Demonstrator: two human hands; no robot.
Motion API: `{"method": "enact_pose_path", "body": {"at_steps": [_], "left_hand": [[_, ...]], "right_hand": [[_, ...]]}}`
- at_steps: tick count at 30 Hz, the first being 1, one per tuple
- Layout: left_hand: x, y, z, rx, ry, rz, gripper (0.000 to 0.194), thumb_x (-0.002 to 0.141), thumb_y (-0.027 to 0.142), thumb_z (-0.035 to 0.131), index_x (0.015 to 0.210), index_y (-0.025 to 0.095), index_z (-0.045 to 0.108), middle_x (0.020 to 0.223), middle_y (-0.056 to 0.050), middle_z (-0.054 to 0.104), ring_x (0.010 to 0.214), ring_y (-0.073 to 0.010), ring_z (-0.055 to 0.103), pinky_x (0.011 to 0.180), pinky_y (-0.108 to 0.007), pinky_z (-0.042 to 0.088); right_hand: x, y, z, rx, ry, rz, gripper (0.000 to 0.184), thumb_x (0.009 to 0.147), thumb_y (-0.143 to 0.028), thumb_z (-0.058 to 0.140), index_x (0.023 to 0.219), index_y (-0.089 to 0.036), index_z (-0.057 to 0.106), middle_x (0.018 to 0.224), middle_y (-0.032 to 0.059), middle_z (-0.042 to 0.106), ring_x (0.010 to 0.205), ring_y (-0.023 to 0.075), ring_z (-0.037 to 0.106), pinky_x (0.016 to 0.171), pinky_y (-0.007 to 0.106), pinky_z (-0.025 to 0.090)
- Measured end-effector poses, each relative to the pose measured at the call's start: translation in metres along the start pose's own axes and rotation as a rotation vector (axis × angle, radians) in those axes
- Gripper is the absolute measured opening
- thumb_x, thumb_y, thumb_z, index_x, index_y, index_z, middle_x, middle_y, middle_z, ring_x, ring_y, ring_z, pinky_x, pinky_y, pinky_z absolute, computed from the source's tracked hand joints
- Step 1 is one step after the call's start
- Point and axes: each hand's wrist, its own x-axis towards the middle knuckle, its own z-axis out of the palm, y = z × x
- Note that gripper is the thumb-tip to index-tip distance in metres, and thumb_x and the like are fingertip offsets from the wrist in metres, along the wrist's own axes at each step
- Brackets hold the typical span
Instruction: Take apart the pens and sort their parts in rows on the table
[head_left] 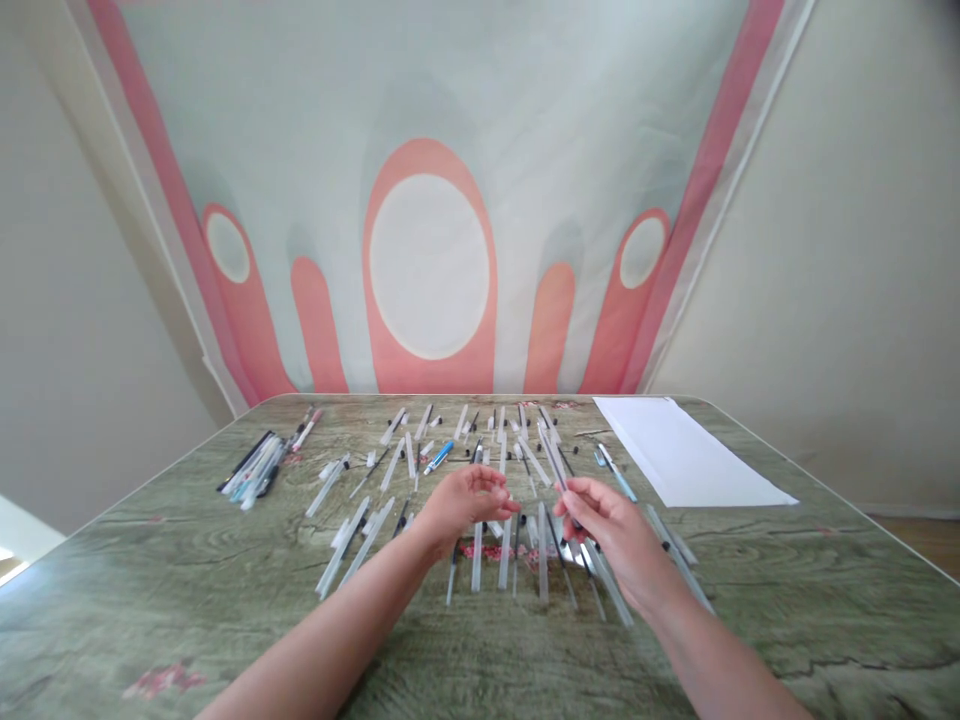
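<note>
Pen parts lie spread over a wood-patterned table: frosted pen barrels, thin dark-tipped refills and small black and clear pieces. My right hand pinches a translucent pen barrel, which slants up and away to the left. A dark bit shows under those fingers, but I cannot make out what it is. Left of it, my left hand hovers over the parts, fingers loosely bent and apart, with nothing visible in them. Both hands cover some of the parts beneath.
A bundle of pens lies at the left. A blue pen rests among the parts, and a white-and-blue pen lies beside a white paper sheet at the right. Behind the table hangs a printed pink-and-grey backdrop.
</note>
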Motion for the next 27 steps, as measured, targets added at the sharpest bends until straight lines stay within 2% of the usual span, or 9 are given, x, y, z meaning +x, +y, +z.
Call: {"method": "enact_pose_path", "body": {"at_steps": [3, 5, 9, 11, 14, 16, 21, 27], "left_hand": [[0.014, 0.001, -0.003, 0.166, -0.007, 0.039, 0.035, 0.071, 0.032, 0.070, 0.094, 0.011, 0.056, 0.083, -0.007, 0.065, 0.082, -0.0202, 0.067, 0.077, -0.034, 0.052], [0.033, 0.007, -0.001, 0.332, 0.006, 0.089, 0.029, 0.076, 0.030, 0.063, 0.097, 0.011, 0.058, 0.084, -0.008, 0.066, 0.080, -0.0184, 0.067, 0.074, -0.031, 0.052], [0.098, 0.027, 0.014, 0.558, 0.053, 0.117, 0.023, 0.076, 0.023, 0.064, 0.095, 0.011, 0.063, 0.077, -0.005, 0.066, 0.074, -0.0161, 0.065, 0.071, -0.029, 0.052], [0.135, 0.038, 0.025, 0.678, 0.081, 0.121, 0.021, 0.074, 0.022, 0.067, 0.091, 0.011, 0.065, 0.078, -0.005, 0.066, 0.077, -0.0168, 0.064, 0.074, -0.031, 0.051], [0.183, 0.046, 0.048, 0.851, 0.103, 0.115, 0.022, 0.082, 0.029, 0.058, 0.096, 0.012, 0.062, 0.096, -0.006, 0.063, 0.088, -0.0174, 0.060, 0.080, -0.036, 0.049], [0.206, 0.045, 0.064, 0.944, 0.106, 0.108, 0.025, 0.086, 0.031, 0.052, 0.103, 0.014, 0.058, 0.106, -0.007, 0.059, 0.093, -0.0179, 0.058, 0.081, -0.037, 0.049], [0.238, 0.028, 0.099, 1.103, 0.089, 0.096, 0.029, 0.087, 0.031, 0.050, 0.111, 0.016, 0.054, 0.113, -0.009, 0.055, 0.097, -0.0188, 0.056, 0.083, -0.039, 0.048], [0.251, 0.014, 0.110, 1.202, 0.092, 0.054, 0.031, 0.087, 0.031, 0.051, 0.113, 0.015, 0.053, 0.114, -0.009, 0.055, 0.098, -0.0193, 0.056, 0.083, -0.040, 0.048]], "right_hand": [[-0.002, -0.005, 0.003, 0.033, 0.020, -0.015, 0.030, 0.082, -0.043, 0.057, 0.096, -0.017, 0.061, 0.077, 0.0024, 0.065, 0.056, 0.0124, 0.054, 0.052, 0.024, 0.038], [-0.002, -0.009, 0.003, 0.092, 0.080, -0.032, 0.031, 0.080, -0.043, 0.060, 0.095, -0.017, 0.062, 0.076, 0.0021, 0.065, 0.055, 0.0122, 0.053, 0.051, 0.024, 0.038], [0.002, -0.010, -0.004, 0.201, 0.220, -0.081, 0.031, 0.076, -0.043, 0.065, 0.094, -0.018, 0.062, 0.073, 0.0007, 0.063, 0.051, 0.0110, 0.051, 0.049, 0.024, 0.036], [0.006, -0.008, -0.010, 0.224, 0.271, -0.102, 0.032, 0.075, -0.043, 0.064, 0.095, -0.019, 0.062, 0.073, -0.0002, 0.062, 0.051, 0.0106, 0.050, 0.048, 0.024, 0.036], [0.013, -0.003, -0.020, 0.261, 0.354, -0.122, 0.033, 0.074, -0.044, 0.065, 0.095, -0.019, 0.061, 0.073, -0.0010, 0.061, 0.051, 0.0102, 0.049, 0.047, 0.023, 0.035], [0.017, 0.000, -0.026, 0.287, 0.397, -0.127, 0.032, 0.073, -0.044, 0.066, 0.093, -0.020, 0.061, 0.072, -0.0014, 0.060, 0.050, 0.0095, 0.048, 0.046, 0.022, 0.034], [0.023, 0.004, -0.035, 0.354, 0.432, -0.121, 0.027, 0.075, -0.041, 0.064, 0.093, -0.020, 0.060, 0.073, -0.0023, 0.058, 0.050, 0.0078, 0.047, 0.045, 0.021, 0.033], [0.026, 0.009, -0.036, 0.392, 0.437, -0.111, 0.025, 0.076, -0.040, 0.065, 0.091, -0.021, 0.060, 0.072, -0.0033, 0.058, 0.049, 0.0078, 0.048, 0.045, 0.021, 0.035]]}}
